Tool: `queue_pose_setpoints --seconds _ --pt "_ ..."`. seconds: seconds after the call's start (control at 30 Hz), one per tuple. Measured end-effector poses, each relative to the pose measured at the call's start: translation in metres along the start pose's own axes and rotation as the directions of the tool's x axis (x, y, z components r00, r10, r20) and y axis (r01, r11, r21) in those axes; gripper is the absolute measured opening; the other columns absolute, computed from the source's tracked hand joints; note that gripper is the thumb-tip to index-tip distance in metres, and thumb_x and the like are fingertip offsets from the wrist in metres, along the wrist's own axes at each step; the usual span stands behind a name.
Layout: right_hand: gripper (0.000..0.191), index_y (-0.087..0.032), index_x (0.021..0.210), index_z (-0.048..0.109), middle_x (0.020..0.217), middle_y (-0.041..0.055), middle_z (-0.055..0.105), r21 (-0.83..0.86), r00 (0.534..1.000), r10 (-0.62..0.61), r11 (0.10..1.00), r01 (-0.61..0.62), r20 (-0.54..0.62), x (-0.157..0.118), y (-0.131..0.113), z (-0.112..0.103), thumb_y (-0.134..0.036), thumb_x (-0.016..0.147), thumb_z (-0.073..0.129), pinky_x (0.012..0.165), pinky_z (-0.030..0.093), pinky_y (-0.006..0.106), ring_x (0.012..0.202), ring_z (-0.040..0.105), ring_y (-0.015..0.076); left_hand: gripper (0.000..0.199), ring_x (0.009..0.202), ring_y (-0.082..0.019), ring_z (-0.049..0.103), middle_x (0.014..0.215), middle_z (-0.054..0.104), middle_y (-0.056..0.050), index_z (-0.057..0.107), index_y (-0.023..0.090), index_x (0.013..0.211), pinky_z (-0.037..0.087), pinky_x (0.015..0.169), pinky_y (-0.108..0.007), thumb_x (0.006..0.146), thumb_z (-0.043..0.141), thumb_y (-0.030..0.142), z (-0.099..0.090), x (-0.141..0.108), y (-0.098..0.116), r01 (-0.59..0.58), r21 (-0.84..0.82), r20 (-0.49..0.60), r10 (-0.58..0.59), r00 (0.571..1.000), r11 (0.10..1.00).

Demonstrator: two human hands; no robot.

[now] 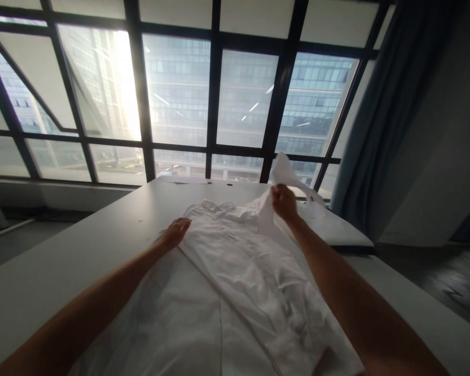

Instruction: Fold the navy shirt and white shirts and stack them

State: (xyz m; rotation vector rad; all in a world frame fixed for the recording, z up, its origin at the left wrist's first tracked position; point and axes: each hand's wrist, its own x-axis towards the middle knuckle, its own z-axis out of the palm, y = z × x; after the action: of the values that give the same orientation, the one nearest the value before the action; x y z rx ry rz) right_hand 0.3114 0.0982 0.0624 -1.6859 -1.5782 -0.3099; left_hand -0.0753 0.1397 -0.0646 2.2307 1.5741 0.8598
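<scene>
A rumpled white garment [219, 261], like a shirt or coat, is spread over the table towards me, with long seam or edge lines running down it. On its far left edge lies my left hand [175, 233], fingers stretched out and flat against the cloth. My right hand [284, 202] is raised above the far right side, closed in a fist round part of the garment. A loose end of the white cloth sticks up and trails to the right beyond that fist. Which part of the garment it is, I cannot tell.
The white table [102, 245] reaches towards a large window with dark frames [215, 94]. Paper or thin sheets [184, 180] lie at its far edge. A white slab-like object [342, 230] lies at right, near a blue-grey curtain [379, 130]. One window pane [35, 78] is tilted open at left.
</scene>
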Motion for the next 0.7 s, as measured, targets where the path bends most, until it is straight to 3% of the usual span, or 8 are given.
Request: queue_pose_setpoints --seconds 0.07,0.13,0.17,0.23,0.3,0.43,0.6,0.7 --pt "0.020 -0.015 0.104 0.065 0.103 0.0147 0.066 -0.056 0.890 -0.308 0.937 0.345 0.337 -0.039 -0.036 0.010 -0.023 0.090 0.052 0.084 0.047 0.032 0.102 0.060 0.0285 0.081 0.113 -0.027 0.062 0.124 0.065 -0.016 0.057 0.013 0.130 0.049 0.095 -0.040 0.093 0.011 0.068 -0.014 -0.004 0.008 0.147 -0.293 0.035 -0.143 0.989 0.945" --pt "0.024 -0.016 0.108 0.066 0.107 0.0137 0.066 -0.004 0.658 -0.506 0.791 0.612 0.557 -0.079 -0.057 0.023 -0.019 0.088 0.053 0.084 0.046 0.033 0.101 0.061 0.0286 0.090 0.095 -0.028 0.068 0.112 0.069 -0.017 0.053 0.013 0.132 0.054 0.077 -0.039 0.086 0.014 0.080 -0.030 -0.013 0.015 0.330 -0.524 0.212 -0.254 0.943 0.786" --pt "0.029 -0.017 0.113 0.065 0.109 0.0133 0.066 0.016 0.568 -0.545 0.730 0.683 0.617 -0.096 -0.062 0.028 -0.018 0.087 0.052 0.083 0.046 0.033 0.100 0.062 0.0284 0.092 0.091 -0.029 0.069 0.109 0.070 -0.016 0.053 0.014 0.132 0.055 0.070 -0.038 0.083 0.018 0.084 -0.038 -0.018 0.018 0.407 -0.581 0.303 -0.277 0.912 0.705" --pt "0.038 -0.020 0.126 0.061 0.110 0.0129 0.066 0.025 0.493 -0.556 0.680 0.733 0.669 -0.121 -0.062 0.036 -0.018 0.089 0.050 0.080 0.047 0.033 0.096 0.064 0.0278 0.090 0.087 -0.029 0.069 0.105 0.071 -0.015 0.056 0.016 0.126 0.054 0.063 -0.035 0.078 0.028 0.087 -0.049 -0.031 0.022 0.524 -0.590 0.439 -0.300 0.847 0.614" --pt "0.044 -0.021 0.135 0.055 0.110 0.0127 0.066 0.011 0.519 -0.539 0.701 0.713 0.663 -0.133 -0.056 0.039 -0.021 0.092 0.047 0.078 0.047 0.034 0.094 0.065 0.0274 0.081 0.081 -0.027 0.069 0.100 0.071 -0.013 0.060 0.016 0.117 0.052 0.056 -0.030 0.075 0.044 0.085 -0.055 -0.043 0.023 0.575 -0.544 0.491 -0.323 0.809 0.612" --pt "0.039 -0.023 0.133 0.058 0.107 0.0120 0.066 0.007 0.579 -0.525 0.745 0.667 0.624 -0.135 -0.046 0.039 -0.026 0.097 0.042 0.076 0.047 0.033 0.091 0.065 0.0263 0.060 0.069 -0.016 0.066 0.099 0.070 -0.008 0.057 0.019 0.114 0.046 0.052 -0.021 0.068 0.080 0.050 -0.048 -0.051 0.022 0.505 -0.578 0.351 -0.364 0.863 0.640" --pt "0.038 -0.026 0.132 0.059 0.107 0.0113 0.065 0.037 0.560 -0.547 0.736 0.676 0.622 -0.135 -0.047 0.039 -0.025 0.098 0.041 0.079 0.046 0.032 0.094 0.063 0.0254 0.036 0.046 -0.008 0.051 0.080 0.068 -0.004 0.058 0.016 0.103 0.035 0.042 -0.018 0.082 0.070 0.043 -0.024 -0.035 0.019 0.525 -0.569 0.210 -0.505 0.837 0.633" --pt "0.044 -0.030 0.139 0.054 0.110 0.0099 0.064 0.054 0.543 -0.557 0.727 0.684 0.629 -0.136 -0.047 0.039 -0.020 0.097 0.041 0.080 0.047 0.032 0.095 0.063 0.0249 0.040 0.040 -0.010 0.046 0.059 0.062 -0.005 0.064 0.012 0.079 0.030 0.039 -0.022 0.083 0.064 0.052 -0.019 -0.016 0.014 0.561 -0.403 0.198 -0.530 0.825 0.723"
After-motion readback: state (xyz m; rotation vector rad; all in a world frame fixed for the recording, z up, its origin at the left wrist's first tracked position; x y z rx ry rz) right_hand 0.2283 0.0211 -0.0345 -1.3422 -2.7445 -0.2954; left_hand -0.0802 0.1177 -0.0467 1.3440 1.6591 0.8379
